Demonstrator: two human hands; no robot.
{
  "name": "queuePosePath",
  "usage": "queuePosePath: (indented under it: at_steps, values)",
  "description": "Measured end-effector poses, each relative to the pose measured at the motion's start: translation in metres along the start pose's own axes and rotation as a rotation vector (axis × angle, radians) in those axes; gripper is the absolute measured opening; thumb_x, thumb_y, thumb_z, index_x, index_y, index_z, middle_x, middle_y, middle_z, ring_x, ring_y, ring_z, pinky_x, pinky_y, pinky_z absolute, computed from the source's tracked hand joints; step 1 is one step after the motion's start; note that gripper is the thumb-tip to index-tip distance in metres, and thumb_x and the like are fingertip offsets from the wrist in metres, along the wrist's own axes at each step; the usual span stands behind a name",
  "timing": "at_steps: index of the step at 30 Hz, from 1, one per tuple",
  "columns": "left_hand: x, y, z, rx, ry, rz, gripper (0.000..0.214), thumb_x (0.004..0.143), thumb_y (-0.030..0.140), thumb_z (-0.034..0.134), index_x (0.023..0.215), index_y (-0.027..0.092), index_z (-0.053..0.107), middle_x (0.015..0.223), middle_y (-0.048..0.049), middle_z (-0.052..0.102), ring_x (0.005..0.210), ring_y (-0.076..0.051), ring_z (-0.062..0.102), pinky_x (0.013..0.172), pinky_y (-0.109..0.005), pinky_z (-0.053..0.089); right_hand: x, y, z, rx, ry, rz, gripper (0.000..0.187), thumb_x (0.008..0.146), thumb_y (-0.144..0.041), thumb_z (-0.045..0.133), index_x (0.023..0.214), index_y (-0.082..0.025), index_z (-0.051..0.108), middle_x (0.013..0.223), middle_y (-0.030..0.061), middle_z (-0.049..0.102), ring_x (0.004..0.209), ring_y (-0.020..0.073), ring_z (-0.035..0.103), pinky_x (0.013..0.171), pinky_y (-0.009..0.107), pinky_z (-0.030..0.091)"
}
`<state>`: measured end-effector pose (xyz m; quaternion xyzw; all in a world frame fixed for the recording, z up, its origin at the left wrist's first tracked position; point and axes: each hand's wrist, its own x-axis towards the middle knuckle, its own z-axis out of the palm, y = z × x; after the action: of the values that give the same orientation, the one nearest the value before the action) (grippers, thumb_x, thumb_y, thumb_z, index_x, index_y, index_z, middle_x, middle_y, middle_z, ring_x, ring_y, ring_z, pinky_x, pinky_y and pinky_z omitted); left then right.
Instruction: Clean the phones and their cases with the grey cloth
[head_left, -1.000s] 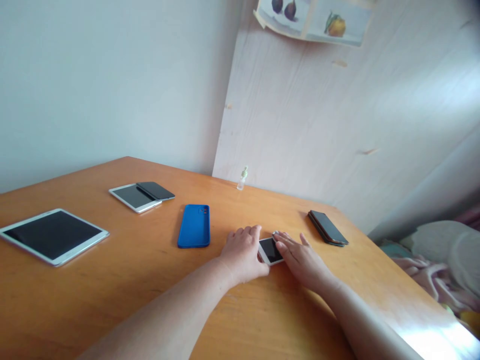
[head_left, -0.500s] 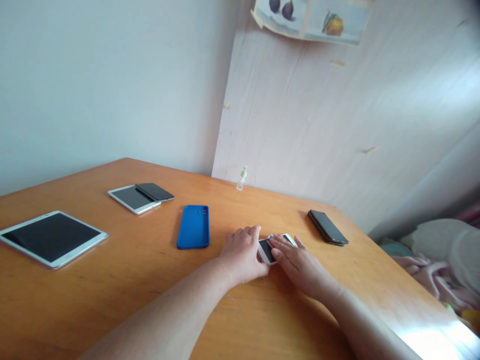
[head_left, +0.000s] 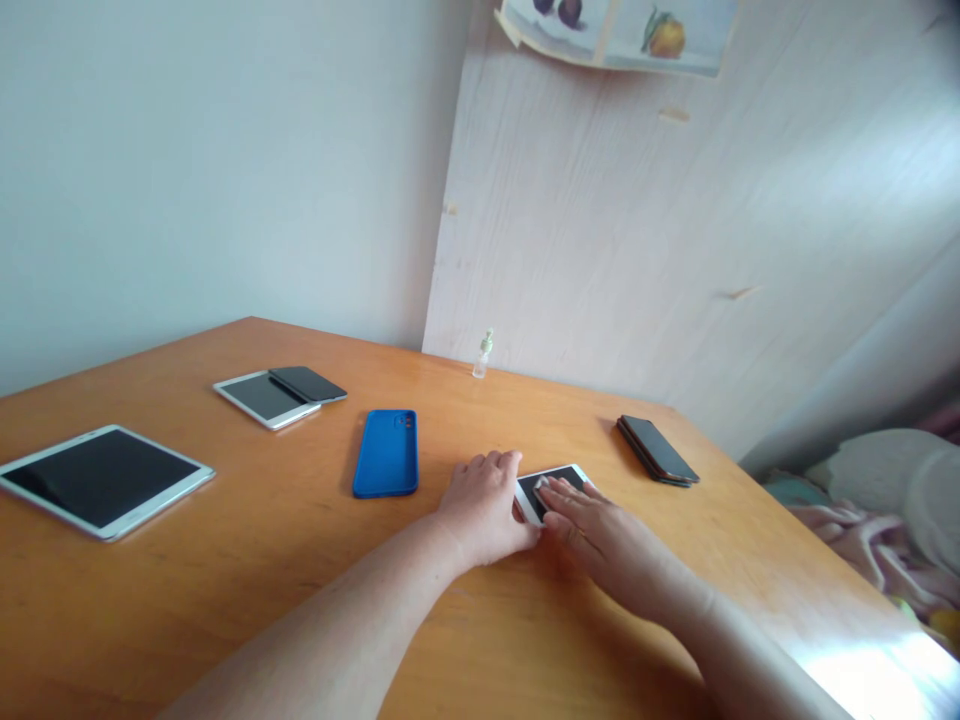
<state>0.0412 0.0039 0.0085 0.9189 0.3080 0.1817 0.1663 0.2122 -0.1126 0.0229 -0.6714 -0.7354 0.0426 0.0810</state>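
Note:
A white smartphone (head_left: 568, 474) with a dark screen lies face up on the wooden table. My left hand (head_left: 484, 508) grips its left end, thumb at the near side and fingers at the far side. Across the near right part of the phone, my right hand (head_left: 600, 535) stretches its fingers flat and close together. Under those fingertips a small white wipe (head_left: 541, 483) is pressed against the screen; most of it is hidden.
Left of my hands lies a blue phone case (head_left: 386, 455). Farther left are a white tablet (head_left: 109, 475) and a smaller tablet (head_left: 262, 397) with a dark phone (head_left: 309, 383) on its edge. A pump bottle (head_left: 482, 358) stands by the wall; another phone (head_left: 658, 450) lies right.
My right hand has slid a little toward me on the phone, showing more of its far screen. My left hand keeps its grip in the same place.

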Motion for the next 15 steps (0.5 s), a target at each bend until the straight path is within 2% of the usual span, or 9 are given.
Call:
queuePosePath:
  at_steps: [2, 4, 7, 11, 13, 15]
  values:
    - [0.0, 0.0, 0.0, 0.011, 0.012, 0.014, 0.066, 0.066, 0.047, 0.067, 0.123, 0.018, 0.048, 0.118, -0.0131, 0.061, 0.112, -0.033, 0.057, 0.095, -0.045, 0.045, -0.001, 0.02, 0.002, -0.063, 0.037, 0.121, 0.053, 0.102, -0.046, 0.029, 0.142, -0.018, 0.05, 0.146, 0.0115, 0.048, 0.137, 0.0277, 0.042, 0.116, 0.054, 0.028]
    - [0.0, -0.001, 0.001, 0.023, 0.014, 0.024, 0.062, 0.066, 0.046, 0.067, 0.12, 0.02, 0.051, 0.115, -0.0117, 0.062, 0.109, -0.032, 0.058, 0.093, -0.044, 0.046, -0.002, 0.028, 0.003, -0.103, 0.056, 0.192, 0.054, 0.101, -0.047, 0.029, 0.14, -0.016, 0.052, 0.144, 0.0137, 0.05, 0.135, 0.0291, 0.045, 0.114, 0.054, 0.031]
    - [0.0, -0.001, 0.0, 0.026, 0.012, 0.026, 0.059, 0.067, 0.05, 0.067, 0.116, 0.021, 0.053, 0.112, -0.011, 0.062, 0.107, -0.031, 0.058, 0.091, -0.043, 0.046, -0.007, 0.01, 0.0, -0.109, 0.038, 0.135, 0.055, 0.101, -0.045, 0.031, 0.141, -0.014, 0.051, 0.145, 0.0142, 0.049, 0.135, 0.0285, 0.045, 0.114, 0.05, 0.034]
    - [0.0, 0.0, -0.002, 0.021, 0.007, 0.024, 0.056, 0.07, 0.054, 0.065, 0.114, 0.021, 0.055, 0.111, -0.0104, 0.061, 0.107, -0.03, 0.058, 0.091, -0.042, 0.046, -0.015, -0.019, -0.01, -0.012, -0.053, -0.01, 0.054, 0.101, -0.045, 0.03, 0.146, -0.019, 0.045, 0.149, 0.0085, 0.043, 0.137, 0.0243, 0.042, 0.115, 0.043, 0.034]
    - [0.001, -0.001, -0.003, 0.031, -0.009, 0.022, 0.054, 0.07, 0.054, 0.065, 0.113, 0.022, 0.056, 0.11, -0.0099, 0.061, 0.106, -0.03, 0.058, 0.09, -0.042, 0.046, -0.016, -0.016, -0.014, 0.008, -0.071, 0.016, 0.054, 0.101, -0.046, 0.031, 0.146, -0.02, 0.045, 0.148, 0.0082, 0.045, 0.135, 0.0245, 0.044, 0.113, 0.042, 0.037]
    - [0.001, -0.001, -0.003, 0.043, -0.022, 0.027, 0.054, 0.069, 0.053, 0.066, 0.113, 0.023, 0.056, 0.109, -0.0093, 0.06, 0.106, -0.03, 0.057, 0.089, -0.041, 0.046, -0.016, -0.004, -0.016, -0.021, -0.05, 0.112, 0.053, 0.1, -0.045, 0.033, 0.143, -0.019, 0.049, 0.145, 0.0104, 0.049, 0.132, 0.0273, 0.049, 0.109, 0.044, 0.042]
